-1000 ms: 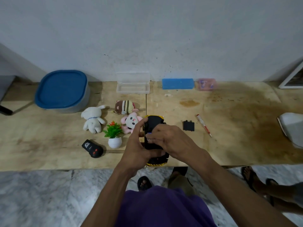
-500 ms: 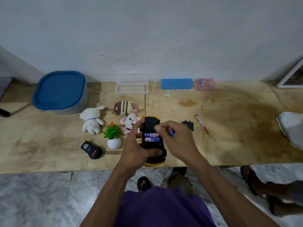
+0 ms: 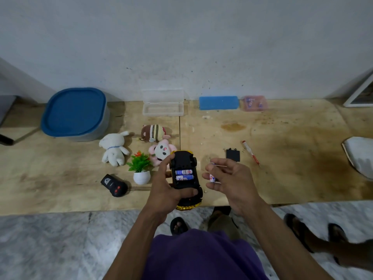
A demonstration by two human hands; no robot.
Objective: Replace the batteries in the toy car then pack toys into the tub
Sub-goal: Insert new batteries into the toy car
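Over the tabletop's [image 3: 282, 178] near edge, the left hand [image 3: 165, 188] grips the upturned black-and-yellow plastic toy car [image 3: 184, 176]; two blue-and-white cylindrical batteries [image 3: 184, 174] fill its bay. The right hand's [image 3: 228, 178] fingers [image 3: 210, 168] pinch a third battery [image 3: 212, 178]: match polarity, seat the spring end first.

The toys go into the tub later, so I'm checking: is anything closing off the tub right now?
Yes. The blue lid sits flat on the tub, covering its whole opening. It must come off before the white bunny or the other toys beside it can go in. Nothing lies on top of the lid.
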